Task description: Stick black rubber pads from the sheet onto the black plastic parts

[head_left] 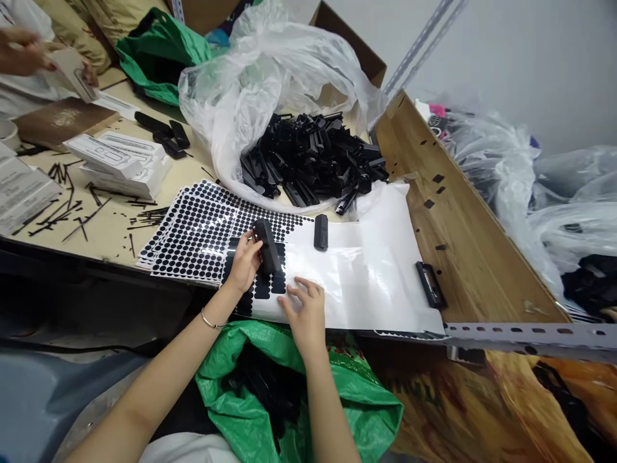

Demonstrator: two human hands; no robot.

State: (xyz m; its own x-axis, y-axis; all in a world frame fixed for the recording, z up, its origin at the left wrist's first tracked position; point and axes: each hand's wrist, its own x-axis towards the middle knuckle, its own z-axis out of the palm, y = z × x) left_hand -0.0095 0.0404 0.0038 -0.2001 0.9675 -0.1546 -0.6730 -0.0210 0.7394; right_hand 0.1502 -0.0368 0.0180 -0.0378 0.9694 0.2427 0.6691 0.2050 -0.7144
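My left hand (243, 263) grips a black plastic housing (268, 249), tilted above sticker sheets, thumb and fingers at its left side. Fingers apart and bent, my right hand (308, 314) hovers at or just over the white backing paper (347, 283); no object shows in it. Below the held piece lies a sheet of larger black stickers (263, 288), partly covered by my left hand. Overlapping sheets of round black stickers (193, 235) spread to the left. A similar black piece (321, 233) rests on the backing paper, and a black frame-like piece (430, 285) is at its right edge.
A heap of black parts (313, 161) spills from a clear plastic bag (216, 103). A wooden board (463, 244) borders the right. White boxes (120, 161) and thin black strips (67, 199) lie left. Below the edge hangs a green bag (216, 366). Another person's hand (22, 51) holds a box.
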